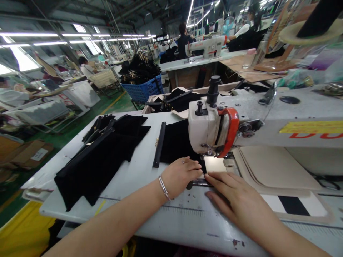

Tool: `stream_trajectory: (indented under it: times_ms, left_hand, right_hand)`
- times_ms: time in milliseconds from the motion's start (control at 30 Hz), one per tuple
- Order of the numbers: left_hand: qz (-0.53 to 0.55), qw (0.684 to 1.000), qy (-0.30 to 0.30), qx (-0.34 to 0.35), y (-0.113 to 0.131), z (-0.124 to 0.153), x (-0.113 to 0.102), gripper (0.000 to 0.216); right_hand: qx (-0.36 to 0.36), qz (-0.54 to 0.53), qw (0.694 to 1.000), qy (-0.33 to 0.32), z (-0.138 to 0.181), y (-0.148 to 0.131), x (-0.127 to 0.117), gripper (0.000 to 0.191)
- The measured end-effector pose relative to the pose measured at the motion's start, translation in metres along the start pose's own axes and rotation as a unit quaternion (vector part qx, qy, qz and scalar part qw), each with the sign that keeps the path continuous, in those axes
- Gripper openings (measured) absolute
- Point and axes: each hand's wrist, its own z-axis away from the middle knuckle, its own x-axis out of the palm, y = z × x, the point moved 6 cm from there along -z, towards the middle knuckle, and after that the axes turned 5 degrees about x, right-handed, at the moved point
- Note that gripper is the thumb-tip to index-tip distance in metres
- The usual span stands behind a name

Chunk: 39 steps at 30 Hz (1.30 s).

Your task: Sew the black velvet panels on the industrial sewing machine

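A white sewing machine (254, 117) with an orange-red guard stands over the table in front of me. Under its head lies a black fabric panel (174, 139), with a dark edge strip and a small gold chain on its left side. My left hand (180, 175), a silver bangle at the wrist, rests flat on the panel's near edge, left of the needle area. My right hand (235, 196) lies with fingers stretched out and thumb apart, its fingertips by the lit plate below the needle. The fingertips of both hands nearly meet. The needle itself is hard to make out.
A pile of black fabric pieces (104, 150) lies left on the white table (144, 182). Beige panels (276, 171) are stacked under the machine arm. Behind stands a blue basket (144, 87) of black pieces. Other people sit at machines farther off. A thread cone stands at upper right.
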Motion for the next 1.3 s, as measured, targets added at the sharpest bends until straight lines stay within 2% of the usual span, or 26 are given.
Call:
stream_trajectory:
  times_ms: [233,467,633,933,1167,1300]
  left_hand:
    - [-0.001,1.0,0.001,-0.019,-0.021,-0.016,-0.002,0.021]
    - [0.012,0.998,0.0,-0.061,-0.032,-0.027,-0.006,0.02]
    - [0.009,0.997,0.016,-0.069,-0.034,-0.027,-0.005,0.024]
    - [0.001,0.996,0.007,-0.085,-0.035,-0.028,-0.004,0.023]
    - [0.017,0.997,0.03,-0.074,-0.031,-0.023,-0.004,0.02]
    - [0.036,0.992,0.045,-0.112,-0.034,-0.019,-0.004,0.023]
  right_hand:
    - [-0.004,0.029,1.0,0.008,-0.019,0.011,0.003,0.038]
    - [0.006,0.053,0.999,0.007,-0.028,0.017,0.007,0.04]
    - [0.007,0.047,0.999,0.02,-0.03,0.018,0.007,0.042]
    - [0.009,0.055,0.998,0.032,-0.029,0.017,0.01,0.043]
    - [-0.02,0.058,0.996,0.062,-0.024,0.013,0.008,0.04]
    - [-0.011,0.054,0.997,0.062,-0.024,0.014,0.009,0.041]
